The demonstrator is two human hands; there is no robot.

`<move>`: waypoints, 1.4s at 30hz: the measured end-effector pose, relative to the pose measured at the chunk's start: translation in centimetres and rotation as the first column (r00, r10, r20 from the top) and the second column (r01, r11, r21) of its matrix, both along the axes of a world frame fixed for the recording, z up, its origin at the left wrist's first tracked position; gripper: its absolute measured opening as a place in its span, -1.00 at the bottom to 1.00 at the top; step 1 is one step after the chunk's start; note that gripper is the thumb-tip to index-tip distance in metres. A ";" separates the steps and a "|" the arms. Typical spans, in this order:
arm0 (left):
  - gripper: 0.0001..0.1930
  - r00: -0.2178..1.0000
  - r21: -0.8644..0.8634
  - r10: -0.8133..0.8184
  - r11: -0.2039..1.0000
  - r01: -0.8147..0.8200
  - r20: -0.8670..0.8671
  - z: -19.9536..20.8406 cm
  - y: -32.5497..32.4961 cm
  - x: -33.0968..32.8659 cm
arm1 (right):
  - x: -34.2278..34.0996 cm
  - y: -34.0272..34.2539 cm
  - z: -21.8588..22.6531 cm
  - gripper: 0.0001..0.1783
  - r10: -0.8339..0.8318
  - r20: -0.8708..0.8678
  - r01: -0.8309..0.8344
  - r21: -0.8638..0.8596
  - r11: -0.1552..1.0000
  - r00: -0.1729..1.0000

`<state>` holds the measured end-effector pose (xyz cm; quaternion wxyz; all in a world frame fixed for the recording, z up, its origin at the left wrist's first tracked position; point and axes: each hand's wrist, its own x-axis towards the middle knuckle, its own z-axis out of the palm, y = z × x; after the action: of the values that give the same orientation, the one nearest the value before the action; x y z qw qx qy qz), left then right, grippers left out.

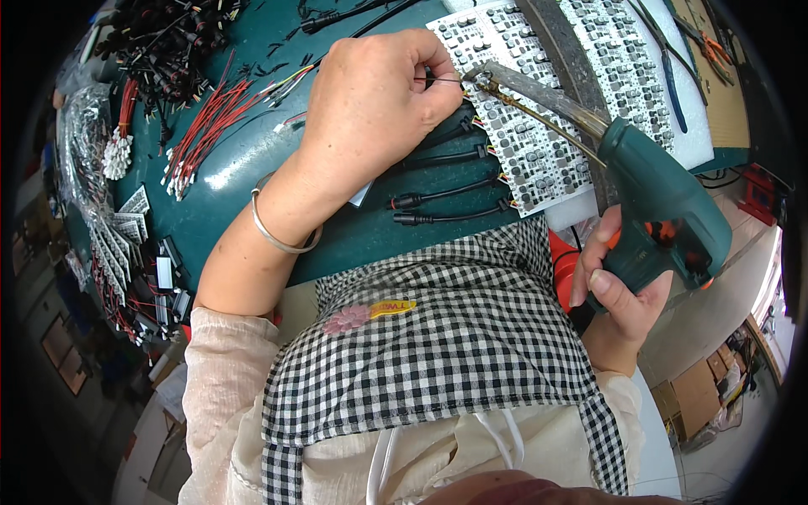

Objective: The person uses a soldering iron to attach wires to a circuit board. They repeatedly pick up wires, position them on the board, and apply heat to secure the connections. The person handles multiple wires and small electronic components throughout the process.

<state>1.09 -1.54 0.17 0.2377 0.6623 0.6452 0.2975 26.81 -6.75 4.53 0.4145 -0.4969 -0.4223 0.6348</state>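
Note:
My left hand [370, 97] is closed in a pinch on a thin dark wire [446, 80], held at the left edge of a white circuit board panel [539, 172]. My right hand [627, 290] grips a green soldering gun [665, 194] by its handle. The gun's tip [478, 77] meets the board edge just right of my left fingertips. The exact contact there is too small to make out. Below my left hand, several black cables [442, 157] lie side by side, their coloured wire ends against the panel's left edge.
A dark metal bar [568, 59] lies across the panel. Pliers with blue handles [673, 93] and orange-handled cutters [711, 52] sit at the far right. Red and black wires with white connectors [202, 139] lie on the green mat at left, near a heap of black cables [172, 42].

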 end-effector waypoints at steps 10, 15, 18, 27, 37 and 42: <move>-0.92 1.000 -0.003 0.026 1.000 -0.026 -0.014 0.3 0.2 0.1 | 1.7 1.2 0.5 -0.24 0.014 -0.159 -0.014 0.005 1.000 0.987; -0.92 0.999 -0.013 0.032 0.999 -0.032 -0.004 0.2 0.2 0.1 | 1.3 1.2 0.5 -0.25 0.029 -0.121 -0.026 0.025 0.999 0.992; -0.92 0.999 -0.009 0.032 0.999 -0.032 -0.010 0.3 0.1 0.1 | 1.0 1.1 0.6 -0.26 0.017 -0.110 -0.013 0.039 0.999 0.994; -0.75 0.970 -0.048 -0.224 0.972 0.230 0.095 4.5 0.7 -2.7 | 1.5 1.2 0.3 -0.22 -0.004 -0.124 0.014 0.077 0.997 0.992; -0.80 0.955 -0.141 -0.293 0.948 0.286 -0.036 2.7 0.2 -2.6 | 2.6 1.4 0.2 -0.24 0.088 -0.101 -0.074 0.135 0.988 0.991; -0.79 0.789 -0.064 -0.243 0.940 0.335 0.564 2.7 0.7 -3.3 | 2.9 1.3 0.3 -0.25 0.079 -0.113 -0.063 0.138 0.988 0.990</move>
<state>-2.19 -0.87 2.89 0.5075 0.6190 0.4624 0.3814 29.70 -5.49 4.79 0.4483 -0.4141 -0.4563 0.6476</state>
